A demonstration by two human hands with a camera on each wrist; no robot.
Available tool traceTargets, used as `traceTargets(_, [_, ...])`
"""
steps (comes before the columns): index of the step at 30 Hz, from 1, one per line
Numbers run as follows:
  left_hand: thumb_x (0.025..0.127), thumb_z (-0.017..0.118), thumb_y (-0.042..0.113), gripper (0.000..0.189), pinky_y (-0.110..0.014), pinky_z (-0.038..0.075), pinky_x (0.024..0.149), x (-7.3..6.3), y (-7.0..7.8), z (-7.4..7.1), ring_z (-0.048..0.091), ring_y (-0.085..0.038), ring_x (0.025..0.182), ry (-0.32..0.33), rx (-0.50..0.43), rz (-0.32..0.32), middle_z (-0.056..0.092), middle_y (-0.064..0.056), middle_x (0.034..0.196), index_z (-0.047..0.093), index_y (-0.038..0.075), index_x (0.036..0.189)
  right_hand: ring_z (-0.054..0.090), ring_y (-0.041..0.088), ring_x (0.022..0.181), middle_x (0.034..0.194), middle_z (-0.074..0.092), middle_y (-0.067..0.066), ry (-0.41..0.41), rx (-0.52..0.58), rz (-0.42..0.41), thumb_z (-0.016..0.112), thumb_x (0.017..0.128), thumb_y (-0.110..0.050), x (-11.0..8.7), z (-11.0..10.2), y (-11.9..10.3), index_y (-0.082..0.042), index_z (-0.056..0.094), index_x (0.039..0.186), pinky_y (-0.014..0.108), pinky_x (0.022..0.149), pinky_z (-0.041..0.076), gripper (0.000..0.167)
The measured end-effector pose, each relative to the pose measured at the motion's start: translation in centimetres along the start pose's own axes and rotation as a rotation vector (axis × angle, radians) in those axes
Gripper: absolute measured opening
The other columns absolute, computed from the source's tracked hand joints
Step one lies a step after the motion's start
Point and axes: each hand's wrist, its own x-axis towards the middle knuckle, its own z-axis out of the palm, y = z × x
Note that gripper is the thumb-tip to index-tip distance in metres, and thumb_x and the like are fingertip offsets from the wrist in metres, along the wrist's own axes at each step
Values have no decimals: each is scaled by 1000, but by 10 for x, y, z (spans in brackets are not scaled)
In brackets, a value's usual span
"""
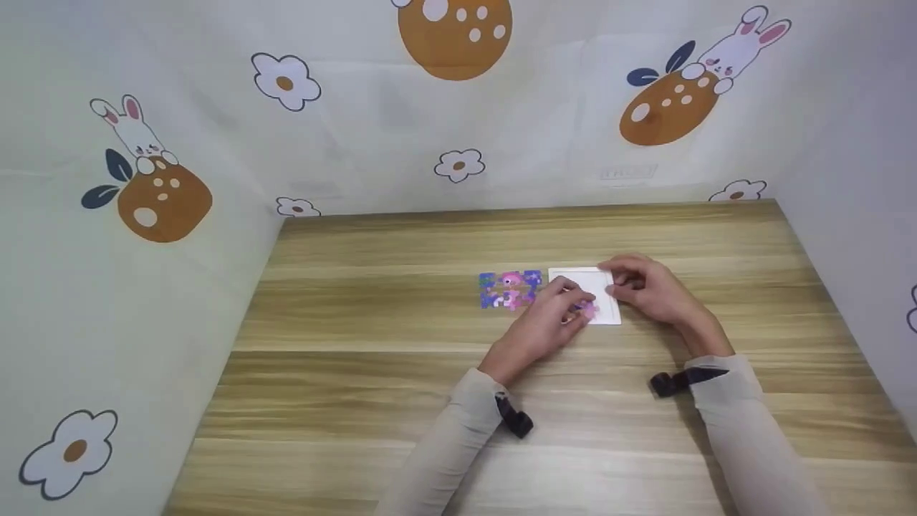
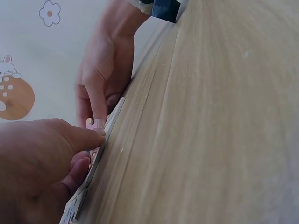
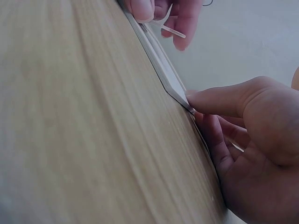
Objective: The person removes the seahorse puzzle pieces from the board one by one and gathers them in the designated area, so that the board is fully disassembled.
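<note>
A shallow white puzzle frame (image 1: pixel 607 309) lies flat on the table. Over its left part is my left hand (image 1: pixel 546 317), pinching a pink and purple jigsaw piece (image 1: pixel 590 309). That piece (image 3: pixel 173 31) appears tilted as a thin edge in the right wrist view, and the fingers hide part of it. At the frame's right edge, my right hand (image 1: pixel 652 287) grips the rim between thumb (image 3: pixel 210 100) and curled fingers. Left of the frame sits a block of joined puzzle pieces (image 1: pixel 510 281), blue and purple with a pink figure, partly covered by the left hand.
The wood-grain table (image 1: pixel 358 401) reaches back to a pale curtain (image 1: pixel 358 143) printed with rabbits, oranges and flowers, which also closes off both sides. Each wrist carries a black strapped camera (image 1: pixel 517 419) close above the table.
</note>
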Motion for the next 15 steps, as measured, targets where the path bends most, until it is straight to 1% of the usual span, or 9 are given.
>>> traceTargets(6, [108, 68, 19, 34, -22, 52, 109, -1, -1, 0, 65, -19, 120, 0, 61, 73, 68, -5, 131, 71, 12, 141, 64, 29, 105, 136, 66, 22, 9, -4, -3, 76, 97, 0, 1, 1, 2, 1, 71, 137, 12, 84, 51, 40])
traceTargets(9, [108, 68, 21, 37, -24, 52, 112, -2, -1, 0, 66, -19, 122, 0, 58, 83, 69, -5, 132, 67, 11, 144, 64, 30, 105, 135, 66, 23, 8, -4, -3, 76, 97, 1, 1, 1, 2, 1, 71, 138, 13, 84, 52, 41])
traceTargets(12, [108, 67, 25, 35, -25, 52, 113, -3, -1, -2, 66, -19, 125, 12, 55, 78, 71, -3, 132, 68, 13, 141, 64, 27, 104, 134, 66, 21, 1, -7, -3, 77, 96, 0, 0, 0, 1, 0, 71, 138, 14, 84, 52, 42])
traceTargets(15, [110, 65, 30, 31, -26, 52, 113, -6, -3, -6, 66, -17, 125, 40, 67, 83, 71, 0, 132, 71, 15, 136, 64, 25, 103, 134, 67, 21, -2, -6, -8, 77, 96, -1, -1, 0, -1, -1, 71, 137, 14, 85, 53, 41])
